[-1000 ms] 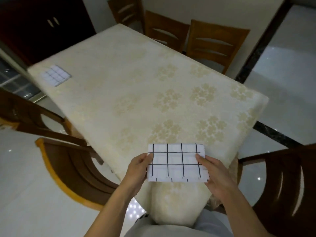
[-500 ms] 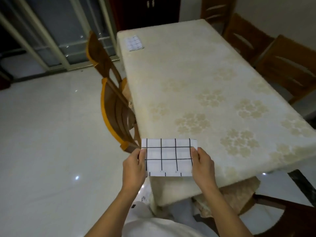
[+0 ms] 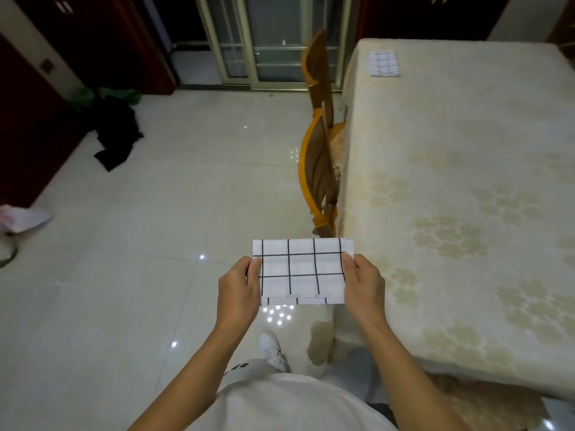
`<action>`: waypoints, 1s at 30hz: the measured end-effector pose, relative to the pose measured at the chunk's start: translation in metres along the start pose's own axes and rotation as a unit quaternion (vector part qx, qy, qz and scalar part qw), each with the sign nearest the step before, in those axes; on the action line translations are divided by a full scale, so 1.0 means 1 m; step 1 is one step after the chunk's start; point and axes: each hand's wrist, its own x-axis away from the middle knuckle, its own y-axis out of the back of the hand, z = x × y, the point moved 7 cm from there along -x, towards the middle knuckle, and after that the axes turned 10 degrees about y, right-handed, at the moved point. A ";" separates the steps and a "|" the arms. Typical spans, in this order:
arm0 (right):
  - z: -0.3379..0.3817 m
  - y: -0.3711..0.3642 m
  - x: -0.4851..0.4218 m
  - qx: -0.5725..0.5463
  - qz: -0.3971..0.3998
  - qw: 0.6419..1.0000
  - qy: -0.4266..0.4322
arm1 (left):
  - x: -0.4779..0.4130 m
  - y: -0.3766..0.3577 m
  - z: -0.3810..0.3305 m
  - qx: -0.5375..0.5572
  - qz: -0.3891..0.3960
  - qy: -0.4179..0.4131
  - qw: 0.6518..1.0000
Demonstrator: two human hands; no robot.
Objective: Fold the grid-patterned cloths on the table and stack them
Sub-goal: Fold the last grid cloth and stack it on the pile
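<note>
Black garments (image 3: 116, 135) are seen heaped on the tiled floor, well to the left of the table (image 3: 466, 181). Nearer the table, the left hand (image 3: 238, 286) is closed in a pinch on the left short edge of a folded grid cloth (image 3: 301, 272), with the thumb laid on top and the fingers tucked beneath. The cloth is held flat and level in the air, not on the tabletop: it is found over the floor just off the table's left side, close to the near corner. A narrow strip of a lower layer is shown along its near edge, so the fold is judged finished. Its right short edge is pinched in the same way by the right hand (image 3: 364, 287), thumb above and fingers below. Both ends are probably gripped so that the layers lie squared and no fold can slip open. A wooden chair (image 3: 317, 169) is tucked against the table's left side, farther along. On the tabletop at the far left corner, a second folded grid cloth (image 3: 384, 64) is laid flat. That spot is judged to be the stacking place, and the held cloth is likely meant to be set squarely upon it.
</note>
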 end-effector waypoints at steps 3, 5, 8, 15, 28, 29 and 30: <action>0.014 -0.026 -0.002 -0.006 0.018 1.000 0.013 | -0.006 0.021 0.014 0.008 -0.026 0.018 0.999; 0.021 -0.042 -0.004 -0.003 0.032 0.999 0.020 | -0.012 0.032 0.023 0.017 -0.039 0.029 0.999; 0.030 -0.068 -0.011 0.006 0.052 0.998 0.030 | -0.024 0.047 0.038 0.021 -0.056 0.043 0.997; 0.058 -0.152 -0.043 0.035 0.088 0.995 0.033 | -0.083 0.084 0.085 0.029 -0.071 0.091 0.993; 0.149 -0.346 -0.143 0.031 0.108 0.994 0.003 | -0.283 0.194 0.124 0.022 -0.077 0.103 0.991; 0.155 -0.355 -0.150 0.035 0.105 0.994 0.008 | -0.296 0.199 0.124 0.018 -0.076 0.100 0.992; 0.160 -0.362 -0.157 0.038 0.102 0.994 0.011 | -0.307 0.204 0.124 0.014 -0.074 0.098 0.992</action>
